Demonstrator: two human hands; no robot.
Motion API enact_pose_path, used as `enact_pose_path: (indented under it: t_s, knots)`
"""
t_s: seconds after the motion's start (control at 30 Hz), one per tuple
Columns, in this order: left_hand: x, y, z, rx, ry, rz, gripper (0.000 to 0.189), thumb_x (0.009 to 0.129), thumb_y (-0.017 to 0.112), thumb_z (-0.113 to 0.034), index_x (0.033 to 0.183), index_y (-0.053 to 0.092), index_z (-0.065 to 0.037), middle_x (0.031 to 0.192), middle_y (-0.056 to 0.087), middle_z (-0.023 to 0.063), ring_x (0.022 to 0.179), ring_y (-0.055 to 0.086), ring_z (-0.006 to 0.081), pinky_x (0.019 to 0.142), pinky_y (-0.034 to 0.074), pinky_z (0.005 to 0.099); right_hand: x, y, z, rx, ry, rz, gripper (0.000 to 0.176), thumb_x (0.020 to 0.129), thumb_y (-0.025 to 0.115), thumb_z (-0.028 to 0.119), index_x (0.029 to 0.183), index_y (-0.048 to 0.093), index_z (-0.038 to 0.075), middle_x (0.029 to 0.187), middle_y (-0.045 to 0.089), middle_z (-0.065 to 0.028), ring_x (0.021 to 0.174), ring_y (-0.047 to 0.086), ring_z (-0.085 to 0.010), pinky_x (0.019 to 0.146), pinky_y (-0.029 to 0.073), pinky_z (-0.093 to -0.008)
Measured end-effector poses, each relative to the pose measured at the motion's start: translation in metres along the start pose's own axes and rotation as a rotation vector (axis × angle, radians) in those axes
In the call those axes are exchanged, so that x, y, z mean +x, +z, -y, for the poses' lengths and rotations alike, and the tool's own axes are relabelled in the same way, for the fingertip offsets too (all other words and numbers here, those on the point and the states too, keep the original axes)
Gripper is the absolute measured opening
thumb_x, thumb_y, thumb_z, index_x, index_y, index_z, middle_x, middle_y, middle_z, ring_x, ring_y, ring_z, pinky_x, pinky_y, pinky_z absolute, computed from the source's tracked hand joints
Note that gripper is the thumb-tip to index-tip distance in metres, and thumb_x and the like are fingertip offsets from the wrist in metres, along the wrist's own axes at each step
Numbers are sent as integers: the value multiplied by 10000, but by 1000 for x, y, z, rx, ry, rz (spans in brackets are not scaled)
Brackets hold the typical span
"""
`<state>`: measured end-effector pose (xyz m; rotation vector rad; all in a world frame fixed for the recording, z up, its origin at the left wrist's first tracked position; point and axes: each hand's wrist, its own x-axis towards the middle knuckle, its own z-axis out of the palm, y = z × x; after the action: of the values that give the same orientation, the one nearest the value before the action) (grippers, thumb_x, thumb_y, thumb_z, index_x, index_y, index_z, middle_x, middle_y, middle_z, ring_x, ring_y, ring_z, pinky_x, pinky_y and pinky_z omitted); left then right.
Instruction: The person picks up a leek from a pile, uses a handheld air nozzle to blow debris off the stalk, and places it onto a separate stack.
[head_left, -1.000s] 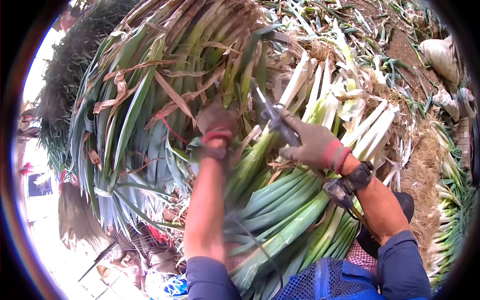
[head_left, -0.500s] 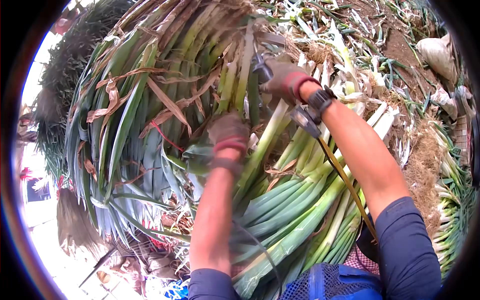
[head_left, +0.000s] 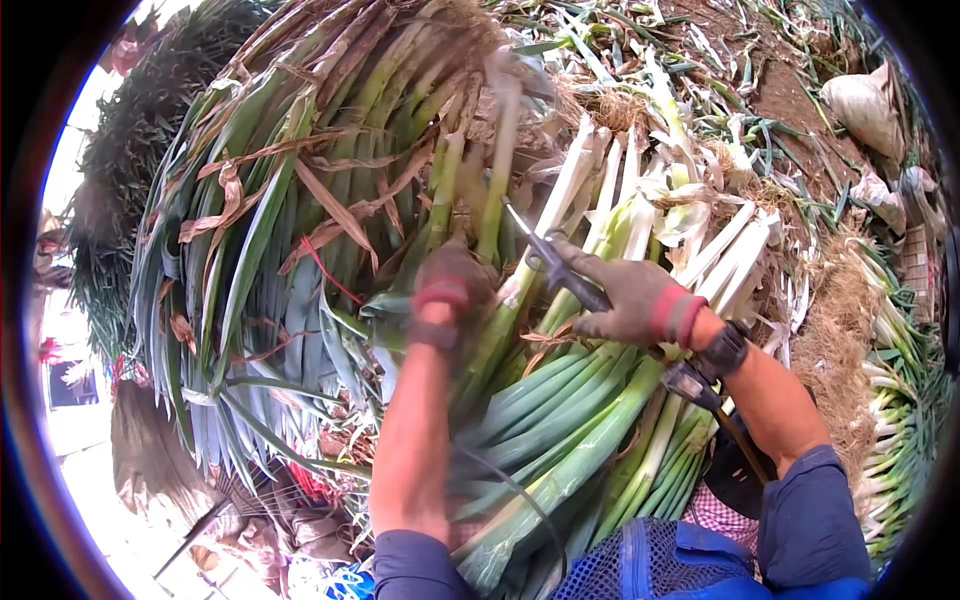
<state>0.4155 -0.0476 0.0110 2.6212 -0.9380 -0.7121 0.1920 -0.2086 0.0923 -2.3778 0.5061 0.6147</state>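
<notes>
My left hand (head_left: 452,278), in a grimy glove with a red cuff, is closed around leek stalks (head_left: 497,190) that rise above it, slightly blurred. My right hand (head_left: 635,295), gloved the same way, grips a dark air blow gun (head_left: 572,278). Its thin metal nozzle points up and left toward the stalks. From below the right wrist, a yellowish hose (head_left: 735,445) runs down toward my body. Trimmed leeks (head_left: 560,400) with white shanks and green leaves lie in front of me, under and beside the hands.
A large heap of untrimmed leeks (head_left: 230,250) with dry brown leaves fills the left. Peeled scraps (head_left: 700,60) litter the soil behind. Cut roots (head_left: 835,340) and more leeks (head_left: 890,450) lie at right. A pale sack (head_left: 868,110) stands far right. A dark cable crosses low centre.
My right hand has moved down and right with the blow gun, away from the upper stalks. My left hand stays near the same spot, holding the stalks.
</notes>
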Motion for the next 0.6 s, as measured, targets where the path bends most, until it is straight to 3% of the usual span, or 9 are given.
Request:
enact_pose_path:
  t_s: [0.07,0.1,0.17,0.23,0.3,0.37,0.43,0.5,0.6]
  knots:
    - [-19,-6,-22,-63,-28,119,514,831,863,-293,1295,744,-107,1103,811,177,1013,781,357,915,596,423,-16,2,1,41,21,-63,1000,917,785,498,1734,305,179,1001,758,-222,945,761,-417,922,586,-493]
    - [-30,-1,-29,-105,43,89,262,891,776,-246,1114,760,-110,1052,787,197,1016,753,411,886,585,480,-22,0,2,82,42,-124,1001,916,785,511,1730,313,170,1000,754,-232,976,756,-444,946,575,-507]
    - [-41,6,-34,-121,127,117,259,892,774,-254,1103,761,-103,1087,789,196,1017,754,409,889,584,489,-22,0,9,88,62,-89,1020,913,784,542,1730,310,155,1027,757,-253,1012,750,-465,954,568,-504]
    - [-48,9,-31,-59,169,68,305,888,787,-268,1146,774,-105,1098,790,187,1006,754,404,896,581,495,-18,9,12,182,-181,-42,1027,915,778,540,1735,298,152,1052,766,-259,1010,757,-449,948,572,-486]
    - [-56,10,-15,-330,185,68,380,883,803,-298,1211,780,-107,1070,790,174,964,762,371,881,584,477,-8,-10,33,204,-31,55,1024,916,768,523,1740,289,148,1066,765,-268,1026,758,-442,951,569,-478]
    - [-58,10,4,-362,139,60,395,896,799,-276,1240,783,-81,1065,794,165,947,771,318,866,588,442,15,-1,32,181,-17,-100,1054,910,793,484,1760,236,203,1050,758,-261,1030,774,-410,932,580,-443]
    - [-51,23,33,-615,126,30,350,920,743,-85,1266,782,-54,1014,799,46,855,684,101,812,583,313,20,4,37,173,-83,-23,1040,917,783,484,1755,247,181,1040,759,-262,1025,773,-417,923,581,-448]
    - [-55,-10,31,-455,-5,70,312,951,728,-84,1247,774,2,1053,814,72,909,715,106,835,594,303,25,6,49,166,-143,66,1026,924,774,484,1750,258,159,1029,761,-262,1019,771,-423,913,582,-454]
    - [-39,-8,59,-487,-38,-231,314,952,740,-114,1240,778,7,1092,825,104,951,742,130,882,594,297,49,14,50,155,-58,-82,1013,914,771,503,1735,299,146,1026,777,-211,987,771,-388,935,583,-477]
